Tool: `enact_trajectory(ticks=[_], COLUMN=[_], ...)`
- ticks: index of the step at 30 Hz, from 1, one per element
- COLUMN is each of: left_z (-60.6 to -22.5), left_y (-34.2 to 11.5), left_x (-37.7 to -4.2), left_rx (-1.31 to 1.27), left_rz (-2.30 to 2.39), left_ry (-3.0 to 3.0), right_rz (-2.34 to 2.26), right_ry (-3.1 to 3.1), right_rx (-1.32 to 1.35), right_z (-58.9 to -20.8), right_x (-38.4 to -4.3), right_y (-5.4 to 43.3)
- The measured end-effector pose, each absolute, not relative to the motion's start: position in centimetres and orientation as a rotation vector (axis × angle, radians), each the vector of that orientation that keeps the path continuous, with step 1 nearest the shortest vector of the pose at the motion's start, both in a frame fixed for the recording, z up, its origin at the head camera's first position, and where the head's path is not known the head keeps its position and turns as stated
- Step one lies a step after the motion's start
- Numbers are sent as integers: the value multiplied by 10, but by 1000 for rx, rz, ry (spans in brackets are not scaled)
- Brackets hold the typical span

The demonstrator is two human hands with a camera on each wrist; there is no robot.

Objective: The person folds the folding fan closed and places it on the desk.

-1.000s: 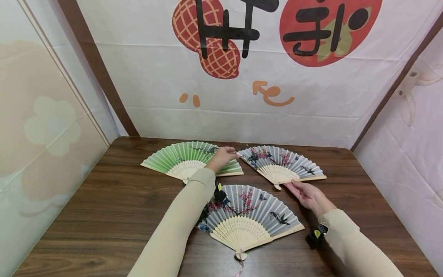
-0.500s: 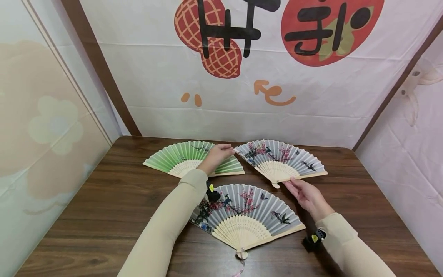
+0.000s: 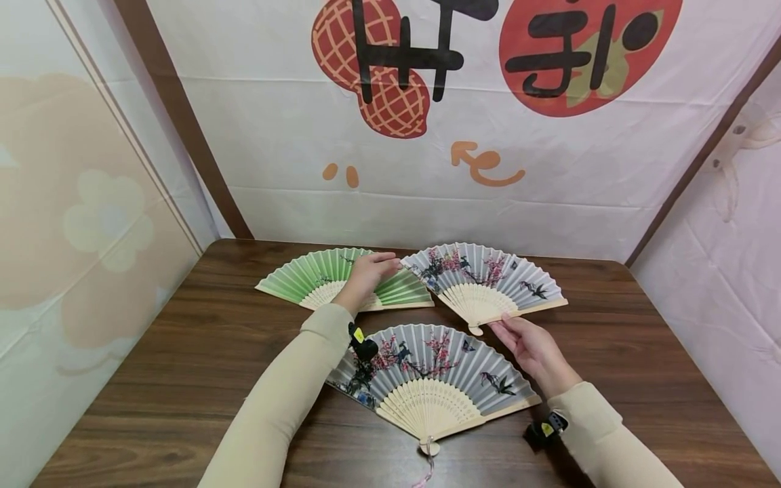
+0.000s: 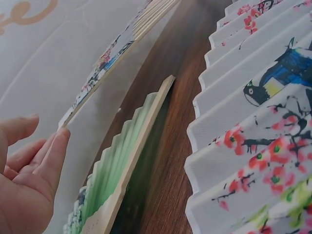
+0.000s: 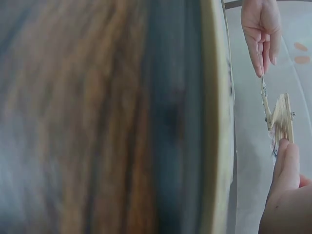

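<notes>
In the head view my right hand (image 3: 535,349) pinches the lower right stick of an open grey folding fan (image 3: 478,301) with blossom, bird and bamboo prints. Thumb lies on top, fingers beneath. At the fan's left end, the fingertips of my left hand (image 3: 368,274) touch its corner, fingers straight and thumb apart, as the left wrist view also shows. That view has the held fan (image 4: 122,46) raised above the table. Under my left hand lies a spread green folding fan (image 3: 299,274), partly covered. A second grey folding fan (image 3: 430,403) lies spread nearer me.
The dark wooden table (image 3: 183,366) carries all the fans. A pink tassel (image 3: 425,480) hangs from the near fan's pivot. Behind the table rises a printed cloth backdrop (image 3: 390,210), with cloth walls at both sides.
Both hands have moved left, bringing the held grey fan with them; its left corner now comes closer over the green fan. The green and near grey fans stay on the table.
</notes>
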State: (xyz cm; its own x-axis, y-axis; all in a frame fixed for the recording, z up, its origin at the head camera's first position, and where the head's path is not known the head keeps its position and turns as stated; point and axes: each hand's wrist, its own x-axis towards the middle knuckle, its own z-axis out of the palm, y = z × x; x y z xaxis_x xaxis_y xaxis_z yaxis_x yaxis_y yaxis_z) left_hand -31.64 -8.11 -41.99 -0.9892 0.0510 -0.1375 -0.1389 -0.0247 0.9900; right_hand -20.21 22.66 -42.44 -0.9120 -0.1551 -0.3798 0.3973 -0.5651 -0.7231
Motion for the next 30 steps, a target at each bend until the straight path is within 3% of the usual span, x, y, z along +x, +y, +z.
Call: enact_trajectory(ticks=[30], left_z=[-417], left_y=[-88], left_x=[-298], left_rx=[-414], left_rz=[2611], left_ry=[1882], right_rz=[-2440], right_ry=[1518], right_rx=[272], right_z=[-419], right_x=[-191], right_y=[197])
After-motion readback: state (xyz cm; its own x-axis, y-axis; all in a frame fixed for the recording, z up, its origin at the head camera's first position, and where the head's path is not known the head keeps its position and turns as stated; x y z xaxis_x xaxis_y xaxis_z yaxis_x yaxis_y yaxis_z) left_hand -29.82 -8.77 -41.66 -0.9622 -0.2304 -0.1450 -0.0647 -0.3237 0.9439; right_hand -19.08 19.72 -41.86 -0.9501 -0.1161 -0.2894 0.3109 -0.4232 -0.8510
